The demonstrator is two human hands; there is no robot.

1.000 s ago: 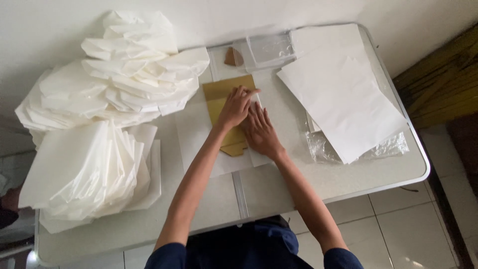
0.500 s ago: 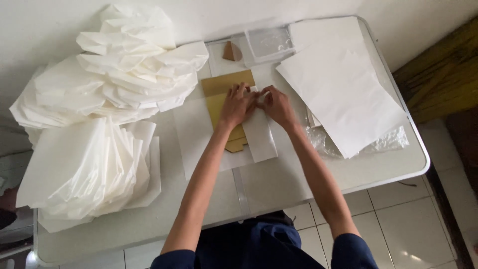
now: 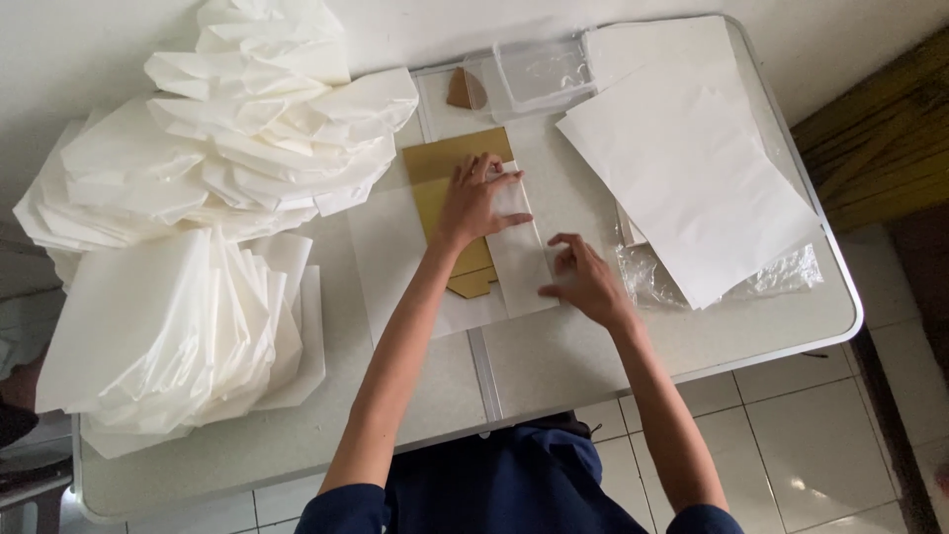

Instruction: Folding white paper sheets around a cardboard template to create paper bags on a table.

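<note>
Paper fills the left of the bench (image 3: 751,341): a stack of folded white bags (image 3: 178,336) near the front edge and a heap of the same bags (image 3: 237,138) behind it. At the middle lies a flat white sheet (image 3: 395,257) with a gold card (image 3: 447,178) on top of it. The left hand (image 3: 476,198) lies flat across the card and the upper end of a folded strip (image 3: 519,262) of the sheet, fingers (image 3: 504,180) spread and pressing down. The right hand (image 3: 583,277) rests on the strip's lower right edge, fingers curled and a little apart, tips touching the paper. Behind the card sit a small brown piece (image 3: 465,89) and a clear tray (image 3: 544,71). To the right lies a pile of white sheets (image 3: 692,168), partly over a clear plastic wrap (image 3: 781,272).
</note>
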